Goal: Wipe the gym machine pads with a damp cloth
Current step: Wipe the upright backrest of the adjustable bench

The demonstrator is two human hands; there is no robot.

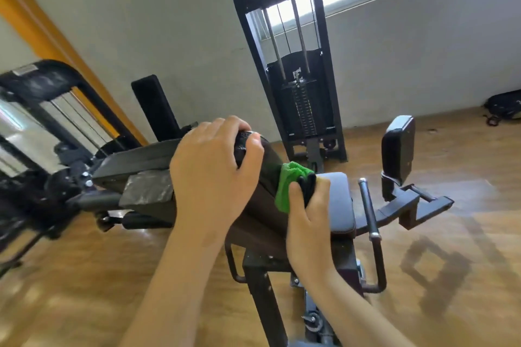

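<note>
- Gripping the top end of the black back pad (269, 156) with my left hand (208, 175), fingers curled over its edge and sitting close together.
- My right hand (310, 214) has the green cloth (287, 180) bunched up. The thumb is pressed onto the green part and the other fingers are wrapped around a darker fold of it; the fingertips themselves are hidden, so I can't tell how they lie.
- The cloth is pressed against the lower part of the back pad, right where it meets the grey seat pad (341, 205).
- Just right of the seat there's a metal handle bar (368, 205), and further out a smaller upright side pad (399, 149).
- The weight stack tower (300, 98) stands behind the seat, near the wall.
- A dark backpack (504, 105) lies on the wooden floor (451, 234), well away at the far right.
</note>
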